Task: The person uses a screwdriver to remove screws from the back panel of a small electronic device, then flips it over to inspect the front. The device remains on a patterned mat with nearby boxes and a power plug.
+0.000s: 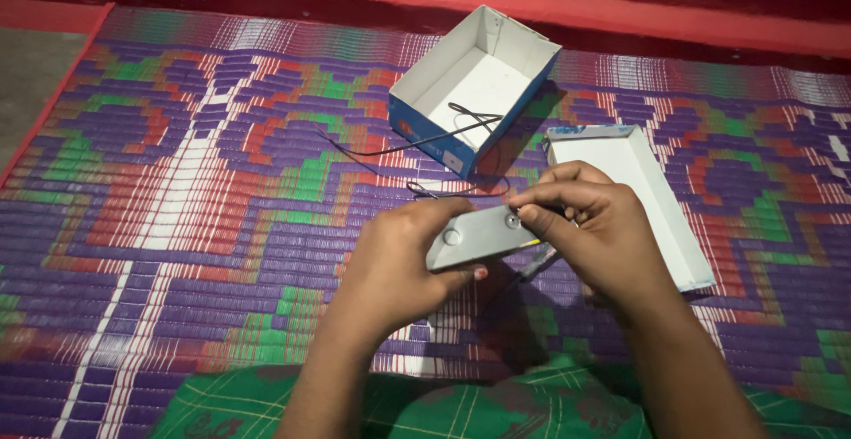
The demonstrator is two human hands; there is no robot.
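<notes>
Surface: woven mat (177,191), purple, green and red bands. Item one: grey flat plate (483,235), propped between both my hands so its two round studs face up. My left hand (403,262) closes under its edge; my right hand (594,226) pinches the far end, thumb on a stud. Containers: open blue-sided box (479,85) with a black wire (417,142) trailing out; white lid (647,200) beside it, nothing visible inside.

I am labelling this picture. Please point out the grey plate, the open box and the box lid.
grey plate (479,237): head view, flat face.
open box (424,131): head view, blue outer wall.
box lid (678,226): head view, white inside.
</notes>
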